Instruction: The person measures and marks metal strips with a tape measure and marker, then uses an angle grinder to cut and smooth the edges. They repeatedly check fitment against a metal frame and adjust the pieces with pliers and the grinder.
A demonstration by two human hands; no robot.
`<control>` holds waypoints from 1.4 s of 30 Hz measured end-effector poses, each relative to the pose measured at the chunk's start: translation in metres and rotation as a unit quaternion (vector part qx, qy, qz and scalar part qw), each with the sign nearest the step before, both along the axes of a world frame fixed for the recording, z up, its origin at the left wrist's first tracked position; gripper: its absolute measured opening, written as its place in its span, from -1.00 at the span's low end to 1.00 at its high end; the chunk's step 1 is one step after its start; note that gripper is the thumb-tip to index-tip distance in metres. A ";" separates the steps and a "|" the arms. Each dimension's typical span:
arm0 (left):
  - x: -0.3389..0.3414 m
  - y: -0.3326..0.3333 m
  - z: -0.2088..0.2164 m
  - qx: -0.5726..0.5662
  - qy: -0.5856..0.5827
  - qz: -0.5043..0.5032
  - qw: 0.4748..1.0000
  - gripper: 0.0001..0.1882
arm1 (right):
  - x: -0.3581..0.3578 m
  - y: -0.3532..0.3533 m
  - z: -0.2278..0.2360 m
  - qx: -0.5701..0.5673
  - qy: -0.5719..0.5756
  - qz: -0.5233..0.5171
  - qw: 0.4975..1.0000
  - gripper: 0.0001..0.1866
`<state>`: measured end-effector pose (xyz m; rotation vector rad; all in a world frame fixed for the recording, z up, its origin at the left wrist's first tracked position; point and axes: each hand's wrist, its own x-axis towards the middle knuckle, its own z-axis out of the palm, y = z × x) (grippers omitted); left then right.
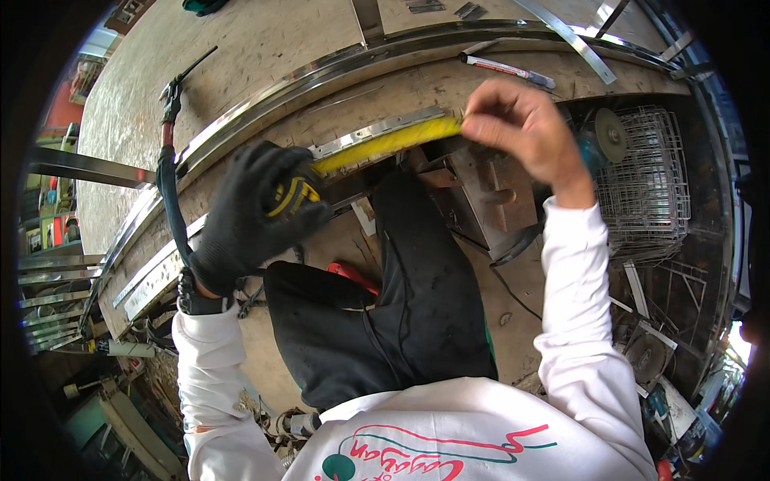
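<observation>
The gloved left hand [257,210] clenches a yellow-black tape measure case [293,195]; its yellow blade [389,142] lies along a flat steel strip [377,128] on the wooden surface [265,48], the bare right hand [521,128] pinching its end.

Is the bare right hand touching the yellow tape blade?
Touching. The head view shows the right hand pinching the end of the yellow tape blade, with its fingertips closed on it.

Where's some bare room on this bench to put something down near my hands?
Bare board lies beyond the curved steel rail, toward the far left of the plywood top. A smaller patch sits between the rail and the marker pen. It is crowded at the bench edge, where the left hand and right hand stretch the yellow tape measure along the flat metal strip.
</observation>
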<state>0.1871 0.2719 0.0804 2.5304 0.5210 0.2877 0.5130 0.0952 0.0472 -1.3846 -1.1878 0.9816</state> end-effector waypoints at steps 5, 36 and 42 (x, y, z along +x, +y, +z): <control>-0.033 0.026 0.000 0.147 0.069 0.083 0.983 -0.48 | 0.055 0.021 -0.018 -0.045 -0.211 -0.055 0.975 -0.77; -0.022 0.016 -0.038 0.010 -0.017 0.114 0.993 -0.81 | 0.016 0.038 -0.025 -0.029 -0.264 -0.058 0.962 -0.79; -0.022 0.016 -0.038 -0.002 -0.022 0.115 0.993 -0.80 | 0.018 0.033 -0.022 0.003 -0.244 -0.073 0.967 -0.78</control>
